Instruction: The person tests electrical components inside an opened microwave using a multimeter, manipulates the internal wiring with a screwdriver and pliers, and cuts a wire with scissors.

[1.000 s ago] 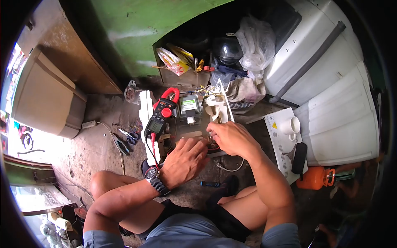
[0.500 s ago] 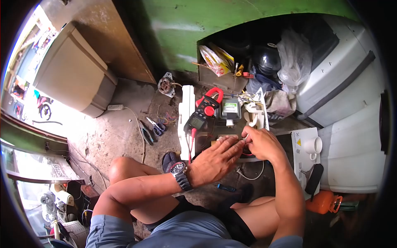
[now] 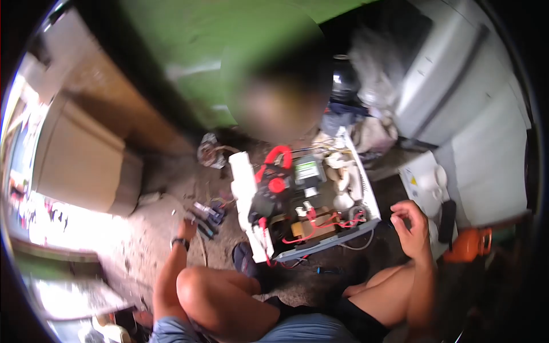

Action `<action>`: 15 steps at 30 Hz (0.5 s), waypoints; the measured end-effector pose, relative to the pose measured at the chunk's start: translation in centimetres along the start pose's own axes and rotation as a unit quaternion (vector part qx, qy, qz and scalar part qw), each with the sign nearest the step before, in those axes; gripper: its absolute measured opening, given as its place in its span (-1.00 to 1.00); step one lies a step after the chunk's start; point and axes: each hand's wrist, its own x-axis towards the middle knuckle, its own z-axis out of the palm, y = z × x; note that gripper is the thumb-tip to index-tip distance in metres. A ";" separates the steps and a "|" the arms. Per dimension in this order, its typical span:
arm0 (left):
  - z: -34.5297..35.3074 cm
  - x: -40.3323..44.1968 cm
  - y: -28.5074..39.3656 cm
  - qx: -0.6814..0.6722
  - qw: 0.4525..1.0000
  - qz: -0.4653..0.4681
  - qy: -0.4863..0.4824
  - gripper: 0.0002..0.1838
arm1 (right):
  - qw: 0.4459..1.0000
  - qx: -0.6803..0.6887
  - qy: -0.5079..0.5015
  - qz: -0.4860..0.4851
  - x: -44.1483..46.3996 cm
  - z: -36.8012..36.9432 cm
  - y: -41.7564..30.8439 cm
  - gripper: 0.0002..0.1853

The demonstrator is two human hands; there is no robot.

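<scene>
My left hand (image 3: 186,229), wearing a wristwatch, reaches down to the floor at the pliers (image 3: 205,229). Blur hides whether its fingers close on them. Scissors (image 3: 213,214) lie just beyond. My right hand (image 3: 410,226) hovers off the right side of an open white appliance panel (image 3: 366,182), fingers loosely curled, thumb apart, holding nothing. On the panel rest a red and black clamp meter (image 3: 275,184) and a grey box with a green label (image 3: 307,170). Red wires (image 3: 313,227) with white connectors run across its near part.
A motor-like part (image 3: 211,152) sits on the floor behind the scissors. To the right are a white box with a cup (image 3: 437,176) and an orange gas canister (image 3: 469,246). A blue-handled screwdriver (image 3: 329,270) lies near my feet. A beige cabinet (image 3: 80,160) stands left.
Both hands have left the wiring in the panel. My left hand has swung left and down to the floor tools; my right has moved right and opened. The view has shifted and blurred.
</scene>
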 end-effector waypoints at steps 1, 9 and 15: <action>0.4 -4.2 3.7 -0.110 0.982 -0.120 0.092 -0.04 | 1.000 -0.026 0.004 0.006 -0.5 -0.9 0.7 -0.81; 4.2 -3.3 6.2 -0.184 0.923 -0.328 0.081 0.11 | 0.989 -0.069 0.094 0.086 0.0 -0.2 6.4 -0.89; 4.1 -0.5 5.4 -0.143 0.935 -0.326 0.009 0.27 | 0.991 -0.122 0.028 0.051 1.1 0.7 4.6 -0.90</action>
